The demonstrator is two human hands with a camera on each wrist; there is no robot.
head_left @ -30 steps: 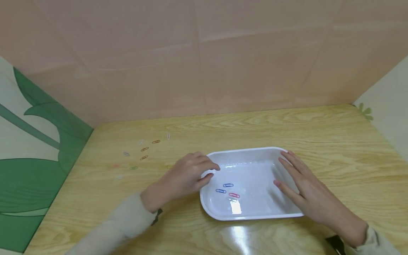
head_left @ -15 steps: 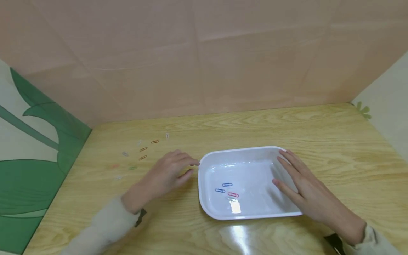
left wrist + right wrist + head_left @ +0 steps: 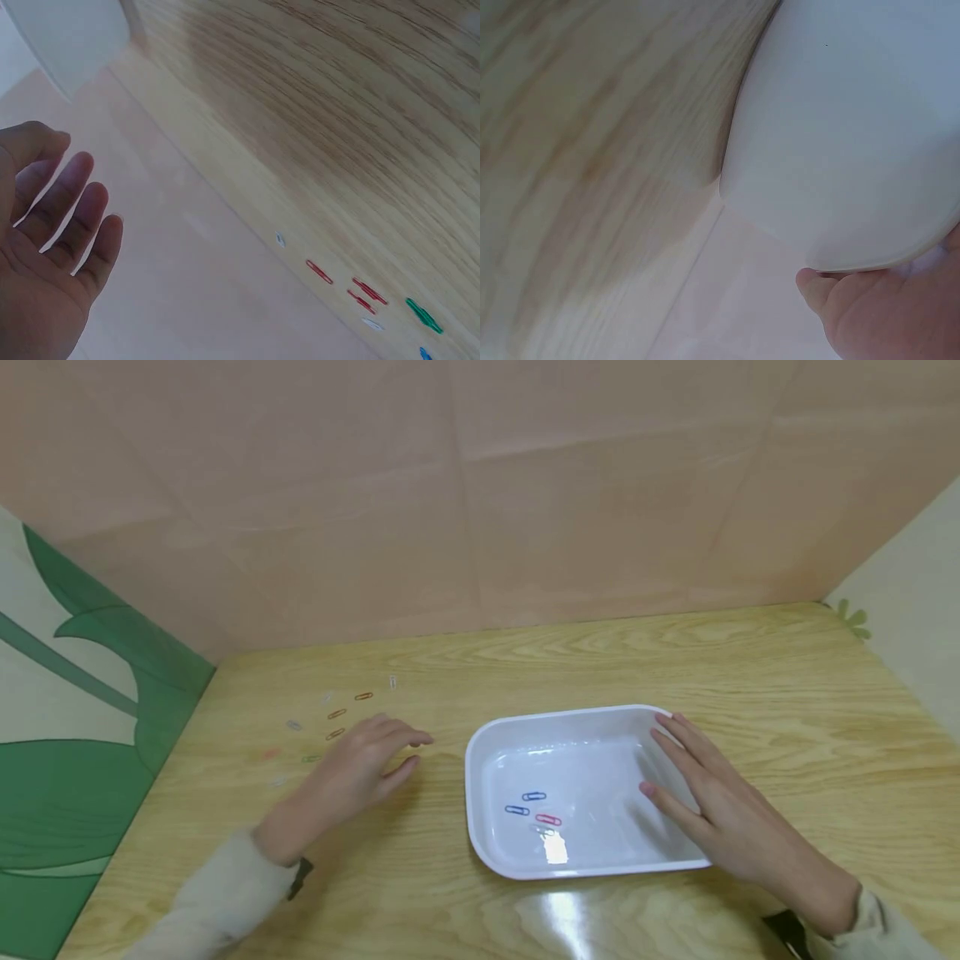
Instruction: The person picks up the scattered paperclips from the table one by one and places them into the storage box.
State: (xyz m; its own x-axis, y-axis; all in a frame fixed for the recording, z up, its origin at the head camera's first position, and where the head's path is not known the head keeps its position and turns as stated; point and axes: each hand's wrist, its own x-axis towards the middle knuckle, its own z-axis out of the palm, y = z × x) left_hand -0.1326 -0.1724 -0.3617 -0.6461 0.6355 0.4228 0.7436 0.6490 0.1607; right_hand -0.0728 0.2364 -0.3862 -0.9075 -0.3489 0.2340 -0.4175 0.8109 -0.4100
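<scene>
Wood-grain table (image 3: pixel 787 685) | white rectangular tray (image 3: pixel 592 777) sat on it, near side | right hand (image 3: pixel 723 806) touched its right rim, fingers extended, parted | left hand (image 3: pixel 360 768) hovered left, fingers loosely bent, holding nothing | tray's near left held two blue paper clips (image 3: pixel 517 810), a pink clip (image 3: pixel 548 819); loose paper clips (image 3: pixel 363 696) lay far left

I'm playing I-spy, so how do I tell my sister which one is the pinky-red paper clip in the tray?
On the wooden table, find the white tray. In its left half, seen from the head camera, lie two blue paper clips. Nearer the person is the pinky-red paper clip, beside a bright patch of glare, the only clip that colour in the tray.
</scene>
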